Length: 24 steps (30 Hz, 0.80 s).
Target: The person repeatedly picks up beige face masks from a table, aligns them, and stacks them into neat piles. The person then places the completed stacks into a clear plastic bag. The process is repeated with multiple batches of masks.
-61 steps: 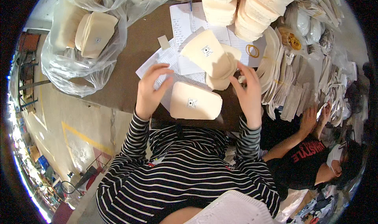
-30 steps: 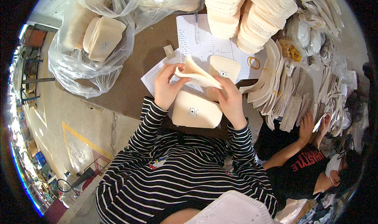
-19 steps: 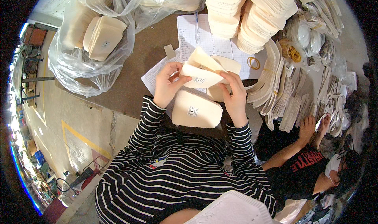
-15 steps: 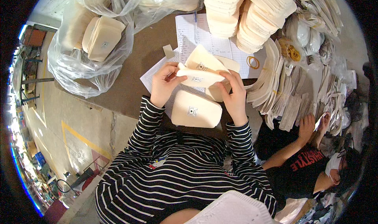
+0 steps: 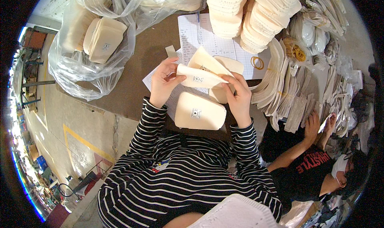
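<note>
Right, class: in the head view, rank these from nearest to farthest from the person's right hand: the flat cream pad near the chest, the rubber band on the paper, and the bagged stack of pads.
1. Flat cream pad, just left of the right hand.
2. Rubber band, above it on the lined paper.
3. Bagged stack of pads, far upper left.

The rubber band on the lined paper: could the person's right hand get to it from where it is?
Probably yes: the rubber band lies uncovered just beyond the right hand, though its fingers hold a cream piece.
</note>
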### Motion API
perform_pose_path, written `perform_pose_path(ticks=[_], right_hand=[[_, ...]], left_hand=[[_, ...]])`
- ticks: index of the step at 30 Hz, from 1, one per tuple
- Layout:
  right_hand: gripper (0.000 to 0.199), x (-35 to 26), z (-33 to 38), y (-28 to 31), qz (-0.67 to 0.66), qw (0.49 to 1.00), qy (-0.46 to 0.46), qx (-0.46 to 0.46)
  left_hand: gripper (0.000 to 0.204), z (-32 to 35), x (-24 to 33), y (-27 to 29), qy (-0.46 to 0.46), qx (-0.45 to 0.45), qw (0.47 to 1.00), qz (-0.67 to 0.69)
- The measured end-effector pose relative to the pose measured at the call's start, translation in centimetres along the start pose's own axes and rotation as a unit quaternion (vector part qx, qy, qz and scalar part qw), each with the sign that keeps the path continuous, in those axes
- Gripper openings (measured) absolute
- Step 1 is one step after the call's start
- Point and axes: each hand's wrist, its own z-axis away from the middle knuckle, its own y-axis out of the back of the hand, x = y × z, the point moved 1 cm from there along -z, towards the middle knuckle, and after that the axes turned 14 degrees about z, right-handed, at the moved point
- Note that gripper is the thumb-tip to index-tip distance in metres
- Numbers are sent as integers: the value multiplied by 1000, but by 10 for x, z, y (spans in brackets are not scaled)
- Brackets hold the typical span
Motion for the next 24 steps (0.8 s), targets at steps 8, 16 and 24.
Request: perform_pose_path(ticks=[8, 16, 24], right_hand=[[33, -5, 1, 0, 1, 1000, 17, 19], [33, -3, 1, 0, 17, 999, 14, 23], [32, -2, 1, 0, 15, 999, 22, 22]], left_hand=[[35, 4, 5, -5, -47, -44, 997, 46], [30, 6, -10, 7, -46, -77, 995, 50], [24, 6, 1, 4, 9, -18, 1000, -22]])
